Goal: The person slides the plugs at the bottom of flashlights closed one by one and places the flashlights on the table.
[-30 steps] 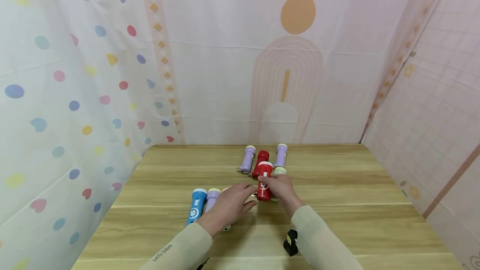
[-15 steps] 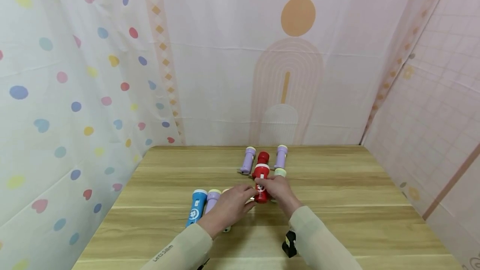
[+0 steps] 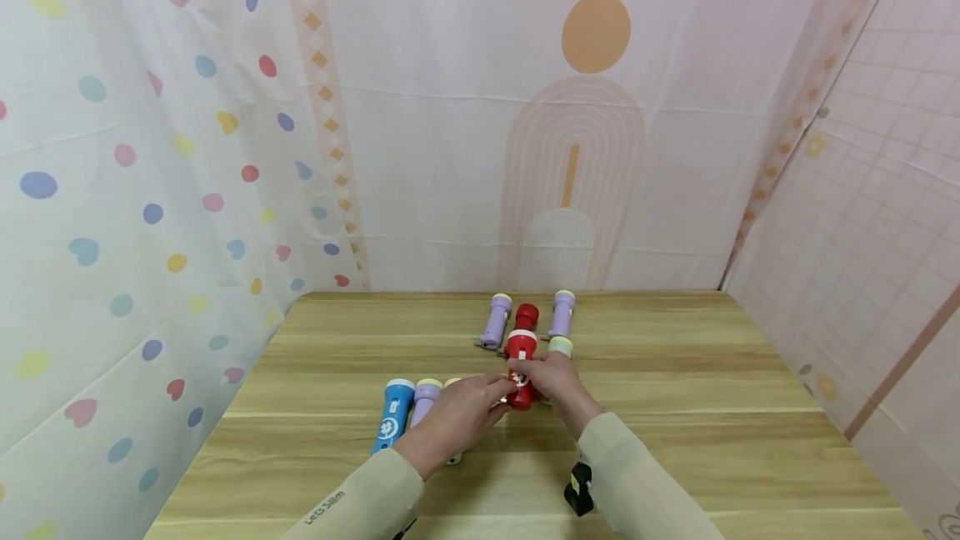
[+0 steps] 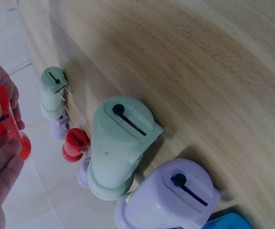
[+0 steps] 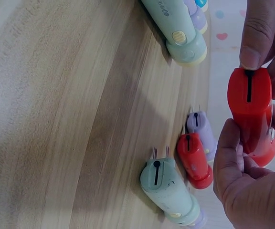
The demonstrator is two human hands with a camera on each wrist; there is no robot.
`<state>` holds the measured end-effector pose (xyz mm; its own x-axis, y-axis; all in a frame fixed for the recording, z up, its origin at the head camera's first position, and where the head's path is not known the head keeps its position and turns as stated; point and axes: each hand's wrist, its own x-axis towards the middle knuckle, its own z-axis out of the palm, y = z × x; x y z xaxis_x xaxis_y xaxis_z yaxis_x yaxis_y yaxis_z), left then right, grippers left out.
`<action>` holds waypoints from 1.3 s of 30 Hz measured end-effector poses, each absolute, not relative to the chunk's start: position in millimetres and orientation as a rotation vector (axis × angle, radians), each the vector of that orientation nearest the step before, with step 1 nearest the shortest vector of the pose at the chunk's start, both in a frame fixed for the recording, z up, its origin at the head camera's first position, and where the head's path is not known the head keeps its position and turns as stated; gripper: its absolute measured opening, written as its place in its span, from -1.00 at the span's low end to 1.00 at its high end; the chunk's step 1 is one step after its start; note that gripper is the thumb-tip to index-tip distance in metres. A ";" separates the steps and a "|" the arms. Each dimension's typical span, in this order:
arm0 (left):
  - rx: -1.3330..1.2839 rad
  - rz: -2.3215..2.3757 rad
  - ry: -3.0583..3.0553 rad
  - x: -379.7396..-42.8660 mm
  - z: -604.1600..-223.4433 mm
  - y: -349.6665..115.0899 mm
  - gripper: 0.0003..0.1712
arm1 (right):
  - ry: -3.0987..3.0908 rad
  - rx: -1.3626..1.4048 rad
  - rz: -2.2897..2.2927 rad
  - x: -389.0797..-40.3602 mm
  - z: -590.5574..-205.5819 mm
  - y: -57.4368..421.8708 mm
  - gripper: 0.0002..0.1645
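My right hand (image 3: 558,377) grips a red flashlight (image 3: 522,346) with a white rim, its lens end pointing away from me. My left hand (image 3: 457,419) pinches the tail end from the left. In the right wrist view, the left thumb presses the top of the black slider slot (image 5: 249,88) on that end. The left wrist view shows thin metal prongs (image 4: 7,125) sticking out beside the left fingers. Behind the held flashlight lies another red flashlight (image 3: 527,317), partly covered by it. Beside the right hand lies a pale green flashlight (image 3: 560,346), mostly hidden.
Two purple flashlights (image 3: 497,321) lie at the back of the wooden table (image 3: 675,373), some prongs out. Left of my left hand lie a blue flashlight (image 3: 392,415), a purple one (image 3: 425,397) and a pale green one (image 4: 116,143). Patterned curtains (image 3: 435,148) stand behind.
The held red flashlight has shifted slightly left and toward me, to the left hand's fingertips. The left fingers have closed on its tail end. The other flashlights stay put.
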<state>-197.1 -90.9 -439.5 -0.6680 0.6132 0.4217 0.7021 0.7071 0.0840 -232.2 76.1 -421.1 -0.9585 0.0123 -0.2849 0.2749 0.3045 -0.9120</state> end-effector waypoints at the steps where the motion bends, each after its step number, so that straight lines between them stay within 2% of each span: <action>1: -1.027 -0.336 -2.550 -197.4 -439.9 -91.2 -0.72 | 2.347 0.266 -1.708 -232.4 -421.1 76.0 -0.65; 15: -1.027 -0.444 -2.614 -198.1 -437.9 -96.2 -0.68 | 2.176 0.200 -1.777 -234.1 -416.5 79.2 -0.71; 39: -1.030 -0.616 -2.709 -202.6 -438.4 -93.9 -0.62 | 2.153 0.222 -1.755 -236.6 -420.5 82.3 -0.66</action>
